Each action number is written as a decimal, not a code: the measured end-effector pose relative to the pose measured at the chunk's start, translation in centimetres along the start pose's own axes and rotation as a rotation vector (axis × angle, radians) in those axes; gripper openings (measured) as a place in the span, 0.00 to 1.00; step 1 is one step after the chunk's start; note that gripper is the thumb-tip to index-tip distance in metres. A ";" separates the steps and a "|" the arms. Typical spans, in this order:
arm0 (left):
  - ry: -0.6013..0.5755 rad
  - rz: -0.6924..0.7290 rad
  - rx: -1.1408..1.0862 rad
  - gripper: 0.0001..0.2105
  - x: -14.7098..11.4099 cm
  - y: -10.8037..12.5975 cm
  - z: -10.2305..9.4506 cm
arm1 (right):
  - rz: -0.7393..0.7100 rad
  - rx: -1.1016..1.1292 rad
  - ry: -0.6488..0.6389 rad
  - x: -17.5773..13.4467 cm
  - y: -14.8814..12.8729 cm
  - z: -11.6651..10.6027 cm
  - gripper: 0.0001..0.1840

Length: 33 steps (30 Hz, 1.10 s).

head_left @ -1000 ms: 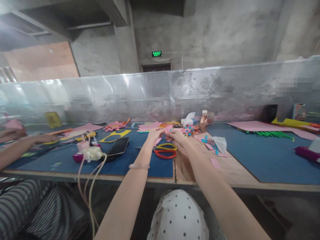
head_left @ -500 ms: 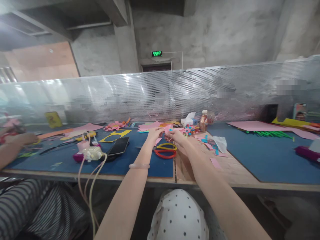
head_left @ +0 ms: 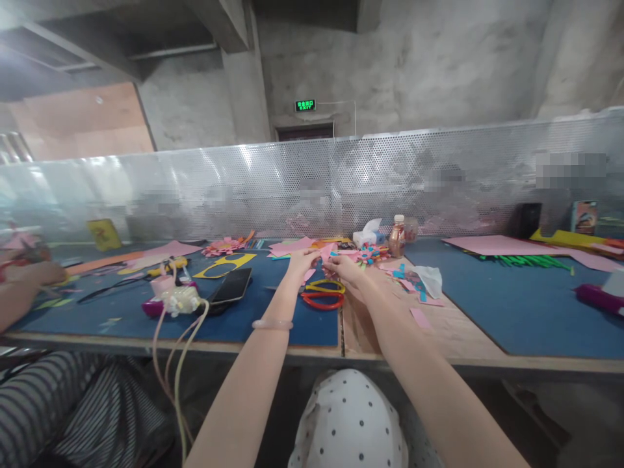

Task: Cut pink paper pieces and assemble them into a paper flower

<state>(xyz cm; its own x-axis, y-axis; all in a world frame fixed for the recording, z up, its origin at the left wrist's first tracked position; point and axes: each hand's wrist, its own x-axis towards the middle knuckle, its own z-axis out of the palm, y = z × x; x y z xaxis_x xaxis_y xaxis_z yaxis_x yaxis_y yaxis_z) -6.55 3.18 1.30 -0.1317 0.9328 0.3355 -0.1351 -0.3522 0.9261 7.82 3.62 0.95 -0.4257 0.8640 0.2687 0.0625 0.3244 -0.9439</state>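
A small piece of pink paper (head_left: 329, 251) is held between my two hands above the table. My left hand (head_left: 303, 261) has its fingers closed on the paper's left side. From the other side my right hand (head_left: 344, 268) pinches it; the fingertips are partly hidden. Just below the hands lies a pair of scissors (head_left: 323, 300) with red and yellow handles, its blades pointing left under my left wrist. A paper flower (head_left: 370, 253) in pink, blue and red sits right of my right hand. Behind my left hand are pink paper sheets (head_left: 292, 246).
On the left lie a black phone (head_left: 233, 286), a power strip (head_left: 179, 300) with cords hanging off the edge, and a yellow cut-out sheet (head_left: 224, 264). A bottle (head_left: 397, 237) and tissue pack (head_left: 368, 235) stand behind. Paper scraps (head_left: 414, 286) lie right. A co-worker's hand (head_left: 43, 270) is far left.
My hands stay almost in place, with the pink paper shifting slightly between the fingers. At far left the co-worker's hand has moved a little to the left.
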 end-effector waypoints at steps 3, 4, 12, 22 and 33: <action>-0.005 0.012 0.002 0.10 0.1 -0.1 0.0 | -0.012 -0.028 -0.020 0.1 0.0 -0.2 0.10; -0.005 0.013 0.002 0.10 0.1 -0.1 0.0 | -0.013 -0.032 -0.021 0.1 0.0 -0.2 0.11; 0.055 -0.028 -0.036 0.09 0.0 0.3 0.0 | 0.070 -0.006 -0.017 -0.3 -0.4 -0.3 0.05; 0.051 -0.012 -0.051 0.08 -0.1 0.5 -0.1 | 0.106 0.200 -0.147 -0.9 -0.9 -0.4 0.08; 0.052 -0.026 -0.043 0.09 -0.3 0.7 0.0 | 0.107 0.170 -0.088 -1.2 -1.6 -0.3 0.11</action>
<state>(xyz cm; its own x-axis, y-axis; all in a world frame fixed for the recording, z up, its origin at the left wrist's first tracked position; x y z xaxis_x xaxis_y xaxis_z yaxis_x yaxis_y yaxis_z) -6.64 2.65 1.86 -0.1781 0.9370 0.3006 -0.1811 -0.3314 0.9259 8.49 2.20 2.15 -0.5022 0.8508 0.1549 -0.0386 0.1568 -0.9869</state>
